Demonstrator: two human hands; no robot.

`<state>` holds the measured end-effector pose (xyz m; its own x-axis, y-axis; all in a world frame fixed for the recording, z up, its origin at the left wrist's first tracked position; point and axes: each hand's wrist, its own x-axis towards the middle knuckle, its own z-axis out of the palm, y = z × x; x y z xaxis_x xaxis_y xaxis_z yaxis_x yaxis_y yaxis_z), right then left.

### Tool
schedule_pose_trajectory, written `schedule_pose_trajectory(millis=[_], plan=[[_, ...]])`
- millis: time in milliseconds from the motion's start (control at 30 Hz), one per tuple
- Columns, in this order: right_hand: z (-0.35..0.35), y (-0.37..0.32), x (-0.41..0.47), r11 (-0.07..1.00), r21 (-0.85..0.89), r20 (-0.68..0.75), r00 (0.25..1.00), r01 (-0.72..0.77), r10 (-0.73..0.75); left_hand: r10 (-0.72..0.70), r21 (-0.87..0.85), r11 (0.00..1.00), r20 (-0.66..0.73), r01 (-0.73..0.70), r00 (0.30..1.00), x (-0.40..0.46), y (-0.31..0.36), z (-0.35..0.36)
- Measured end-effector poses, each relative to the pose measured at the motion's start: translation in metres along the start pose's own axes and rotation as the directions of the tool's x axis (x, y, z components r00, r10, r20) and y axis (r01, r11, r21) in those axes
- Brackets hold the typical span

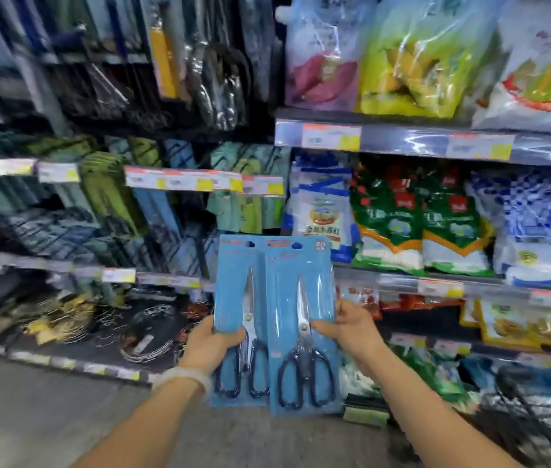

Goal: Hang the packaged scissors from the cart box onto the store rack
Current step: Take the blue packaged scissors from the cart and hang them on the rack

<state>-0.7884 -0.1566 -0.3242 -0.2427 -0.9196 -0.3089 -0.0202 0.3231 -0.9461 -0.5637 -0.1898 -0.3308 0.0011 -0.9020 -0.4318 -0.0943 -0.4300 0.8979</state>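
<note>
Scissors packs: flat blue cards | left hand [211, 344] grips one [238, 298] | right hand [351, 327] grips other [301, 298]

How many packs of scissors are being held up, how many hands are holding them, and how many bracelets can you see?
Blue scissors packs: 2, left pack and right pack
Hands holding them: 2, left hand and right hand
White bracelets: 1, bracelet on the left wrist
Total: 5

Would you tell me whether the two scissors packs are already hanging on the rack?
Not yet: left hand and right hand hold both scissors packs upright.
</note>
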Motion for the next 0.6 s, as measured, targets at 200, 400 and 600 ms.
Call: schedule_pose_trajectory(millis=[200, 400, 600], plan=[[0.132, -0.027, 0.027, 0.993, -0.098, 0.195, 0.979, 0.073, -0.053, -0.015, -0.133, 0.991, -0.234, -0.017, 0.972, -0.004, -0.005, -0.123], [0.213, -0.045, 0.066, 0.981, -0.162, 0.325, 0.944, 0.107, -0.049, -0.065, -0.256, 0.966, -0.358, -0.031, 0.931, 0.022, -0.006, -0.191], [0.281, -0.070, 0.125, 0.979, -0.178, 0.389, 0.921, 0.101, -0.025, -0.047, -0.243, 0.968, -0.387, -0.053, 0.921, 0.071, 0.022, -0.232]])
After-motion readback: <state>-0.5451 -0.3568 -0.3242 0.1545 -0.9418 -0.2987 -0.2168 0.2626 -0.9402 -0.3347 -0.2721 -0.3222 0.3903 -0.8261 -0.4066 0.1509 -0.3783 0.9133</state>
